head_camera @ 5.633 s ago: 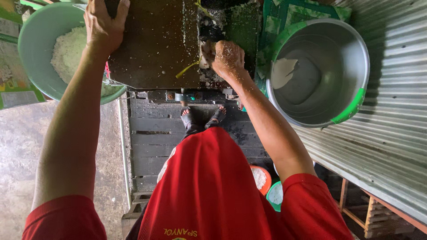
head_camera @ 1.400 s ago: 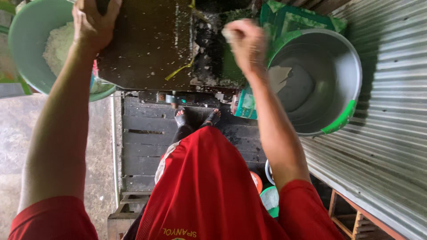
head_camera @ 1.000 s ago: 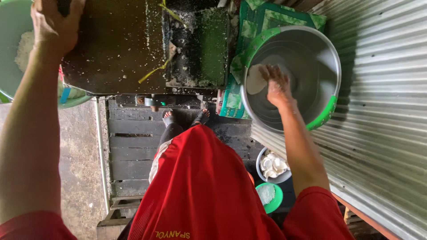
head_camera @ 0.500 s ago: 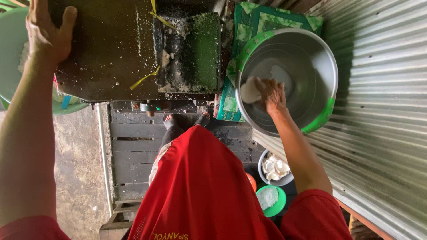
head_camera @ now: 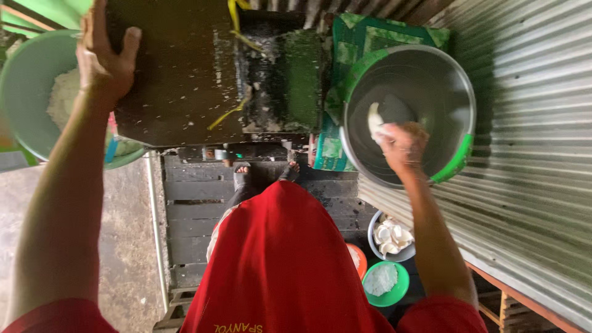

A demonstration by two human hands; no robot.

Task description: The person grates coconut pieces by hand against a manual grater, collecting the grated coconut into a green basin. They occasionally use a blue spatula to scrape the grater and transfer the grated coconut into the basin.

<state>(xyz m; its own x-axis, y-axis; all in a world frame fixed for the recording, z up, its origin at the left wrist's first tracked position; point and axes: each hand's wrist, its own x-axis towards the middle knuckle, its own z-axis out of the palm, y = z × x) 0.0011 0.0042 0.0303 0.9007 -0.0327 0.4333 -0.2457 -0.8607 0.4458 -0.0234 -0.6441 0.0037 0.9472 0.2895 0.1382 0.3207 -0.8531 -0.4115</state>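
My right hand (head_camera: 402, 143) is inside the large metal pot (head_camera: 453, 86) with a green rim at the upper right, closed around a white coconut piece (head_camera: 374, 119). My left hand (head_camera: 105, 55) rests flat on the dark metal cover of the grating machine (head_camera: 185, 80), fingers spread over its left edge. Beside that hand, a light green basin (head_camera: 24, 92) holds white grated coconut (head_camera: 61, 98). The machine's dark, wet chute (head_camera: 280, 80) lies between my two hands.
Corrugated metal sheeting (head_camera: 536, 185) runs along the right. Low on the floor stand a small bowl of white coconut pieces (head_camera: 391, 236), a green bowl (head_camera: 385, 282) and an orange bowl (head_camera: 356, 258). Dark wooden planks (head_camera: 191, 209) lie under my feet; bare concrete (head_camera: 129, 246) is at the left.
My right hand went from the machine's chute over into the metal pot and closed on a white coconut piece. My left hand stayed on the machine cover.
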